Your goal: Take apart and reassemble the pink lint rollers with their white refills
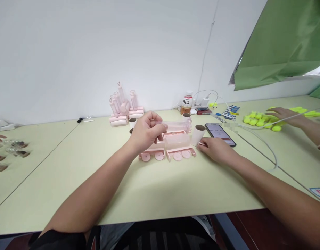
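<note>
My left hand [148, 131] is closed round one end of a clear, pinkish plastic tube [177, 125]. The tube lies level in the air, its shaped far end pointing right. Below it on the table are pink plastic pieces: two trays with round discs [181, 153] at their front, and a translucent cylinder [177, 140] behind. Beside a white cardboard roll [198, 134], my right hand [214, 148] rests low with its fingers pinched together. A small pale bit shows at those fingertips, too small to name.
Pink assembled pieces with upright tubes [119, 107] stand by the wall. More cardboard rolls [133, 122], a drink bottle [187, 103], a phone [221, 134] and white cables [269, 152] are around. At right, another person's hand [282, 114] is over yellow items [259, 118]; wrapped items [16, 148] lie left.
</note>
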### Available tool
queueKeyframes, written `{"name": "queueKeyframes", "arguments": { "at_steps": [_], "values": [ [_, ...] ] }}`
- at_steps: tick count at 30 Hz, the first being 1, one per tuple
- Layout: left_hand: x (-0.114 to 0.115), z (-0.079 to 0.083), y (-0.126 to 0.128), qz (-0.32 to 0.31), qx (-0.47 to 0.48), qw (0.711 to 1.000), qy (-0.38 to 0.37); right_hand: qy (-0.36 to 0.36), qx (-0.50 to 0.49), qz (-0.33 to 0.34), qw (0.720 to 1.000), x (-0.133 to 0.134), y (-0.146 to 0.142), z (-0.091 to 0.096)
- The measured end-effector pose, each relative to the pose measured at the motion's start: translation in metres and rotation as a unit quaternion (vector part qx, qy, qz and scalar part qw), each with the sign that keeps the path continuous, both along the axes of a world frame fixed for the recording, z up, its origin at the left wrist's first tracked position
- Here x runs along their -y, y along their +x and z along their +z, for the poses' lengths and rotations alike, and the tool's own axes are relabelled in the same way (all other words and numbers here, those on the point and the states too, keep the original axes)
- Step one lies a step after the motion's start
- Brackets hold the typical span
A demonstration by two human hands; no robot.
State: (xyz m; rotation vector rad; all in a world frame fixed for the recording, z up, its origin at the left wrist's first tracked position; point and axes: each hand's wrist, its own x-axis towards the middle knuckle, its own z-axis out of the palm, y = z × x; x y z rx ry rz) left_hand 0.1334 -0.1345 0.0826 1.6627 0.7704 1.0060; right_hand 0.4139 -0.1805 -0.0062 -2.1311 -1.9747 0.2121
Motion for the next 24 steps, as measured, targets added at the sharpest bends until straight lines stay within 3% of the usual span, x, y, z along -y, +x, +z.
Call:
{"name": "queueKeyframes", "arguments": {
  "at_steps": [4,7,9,12,14,16,19,21,24],
  "values": [
    [0.000,0.002,-0.004,-0.025,0.009,0.999,-0.032,0.026,-0.046,-0.031,0.998,0.009,0.003,0.003],
    [0.004,-0.004,0.003,-0.057,0.029,0.996,-0.069,0.144,-0.111,-0.055,0.982,0.026,-0.005,0.010],
    [0.010,-0.013,0.014,-0.091,0.041,0.990,-0.101,0.181,-0.238,-0.011,0.954,0.037,-0.019,0.017],
    [0.020,-0.029,0.033,-0.150,0.009,0.980,-0.128,0.136,-0.465,0.076,0.872,0.046,-0.042,0.028],
    [0.027,-0.039,0.040,-0.173,-0.049,0.979,-0.092,0.132,-0.514,0.076,0.844,0.046,-0.050,0.036],
    [0.030,-0.045,0.039,-0.139,-0.122,0.983,-0.004,0.159,-0.486,0.052,0.858,0.042,-0.047,0.041],
    [0.031,-0.046,0.021,-0.058,-0.191,0.973,0.116,0.187,-0.330,0.015,0.925,0.037,-0.028,0.043],
    [0.030,-0.045,0.001,-0.027,-0.182,0.973,0.143,0.150,-0.208,0.002,0.967,0.035,-0.014,0.036],
    [0.026,-0.046,-0.033,0.082,-0.116,0.969,0.204,0.099,-0.131,-0.004,0.986,0.031,-0.003,0.019]
  ]
}}
